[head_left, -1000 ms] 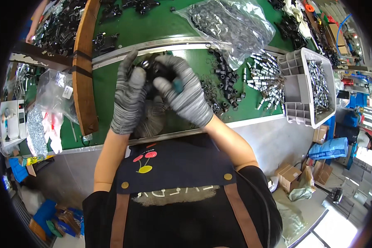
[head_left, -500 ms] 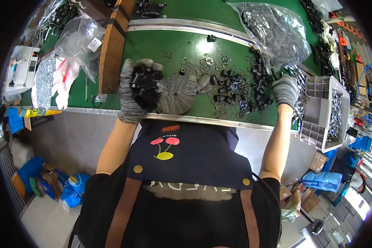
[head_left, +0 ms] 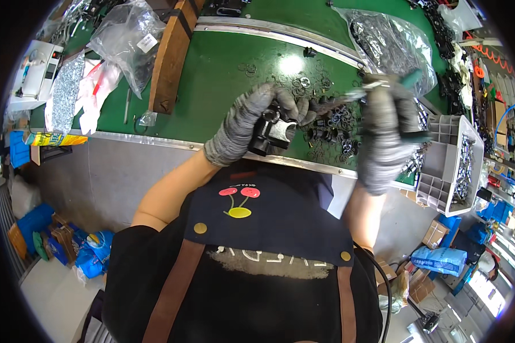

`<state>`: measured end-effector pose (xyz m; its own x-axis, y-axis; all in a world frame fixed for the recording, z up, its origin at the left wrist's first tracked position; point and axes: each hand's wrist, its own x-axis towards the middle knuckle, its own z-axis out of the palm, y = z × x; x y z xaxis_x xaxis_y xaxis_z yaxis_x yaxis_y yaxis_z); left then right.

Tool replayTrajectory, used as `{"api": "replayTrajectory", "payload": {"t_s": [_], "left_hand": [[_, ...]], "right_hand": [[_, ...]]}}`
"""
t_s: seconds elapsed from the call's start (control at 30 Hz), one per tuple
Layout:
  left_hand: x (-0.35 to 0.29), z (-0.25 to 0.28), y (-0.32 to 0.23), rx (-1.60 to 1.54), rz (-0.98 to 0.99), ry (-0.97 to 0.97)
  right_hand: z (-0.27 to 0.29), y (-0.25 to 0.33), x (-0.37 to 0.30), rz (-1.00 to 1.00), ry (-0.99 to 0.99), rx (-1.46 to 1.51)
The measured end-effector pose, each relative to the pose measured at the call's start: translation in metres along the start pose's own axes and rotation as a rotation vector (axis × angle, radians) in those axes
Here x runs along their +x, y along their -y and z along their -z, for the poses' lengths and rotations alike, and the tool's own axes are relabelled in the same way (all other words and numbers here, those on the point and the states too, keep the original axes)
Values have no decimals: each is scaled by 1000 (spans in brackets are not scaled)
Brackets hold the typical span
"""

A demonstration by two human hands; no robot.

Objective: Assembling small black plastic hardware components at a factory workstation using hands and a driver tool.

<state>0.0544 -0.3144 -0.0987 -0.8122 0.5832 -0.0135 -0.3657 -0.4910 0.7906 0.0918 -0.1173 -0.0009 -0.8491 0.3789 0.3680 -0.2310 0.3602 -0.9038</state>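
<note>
My left hand (head_left: 252, 123), in a grey knit glove, is closed round a black moulded part (head_left: 272, 132) with a pale curved recess, just above the table's front edge. To the right, my gloved right hand (head_left: 383, 131) is smeared by motion. It grips pliers (head_left: 412, 137) with green handles, and their blurred metal jaws point left toward the black part, apart from it. Below and between the hands lie small black cylindrical pieces (head_left: 332, 128) in a loose heap. Thin rings (head_left: 297, 86) are scattered on the green table top behind them.
A grey plastic bin (head_left: 435, 160) of small metal parts stands at the right table edge. Behind it lies a clear bag (head_left: 392, 43) of dark pieces. A wooden beam (head_left: 171, 68) rises on the left beside another clear bag (head_left: 126, 43). A metal rail (head_left: 280, 34) crosses the table.
My left hand has moved right and turned the black part so its recess shows. My right hand has lifted the pliers from the table's right side and swung their jaws leftward.
</note>
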Motion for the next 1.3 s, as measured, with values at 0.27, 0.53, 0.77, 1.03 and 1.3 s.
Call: {"api": "replayTrajectory", "payload": {"t_s": [0.27,0.53,0.77,1.03,1.3], "left_hand": [[-9,5,1,124,158,-251],[13,5,5,63,-5,204],[10,9,8,46,46,51],[3,-3,6,-142,37,-74],[2,-2,11,-102,-12,-101]], "right_hand": [[-44,-24,-32,339,271,-184],[30,-22,-33,110,180,356],[82,-49,-52,-71,-77,766],[85,-97,-59,-50,148,846],[86,-109,-45,-83,395,816]]}}
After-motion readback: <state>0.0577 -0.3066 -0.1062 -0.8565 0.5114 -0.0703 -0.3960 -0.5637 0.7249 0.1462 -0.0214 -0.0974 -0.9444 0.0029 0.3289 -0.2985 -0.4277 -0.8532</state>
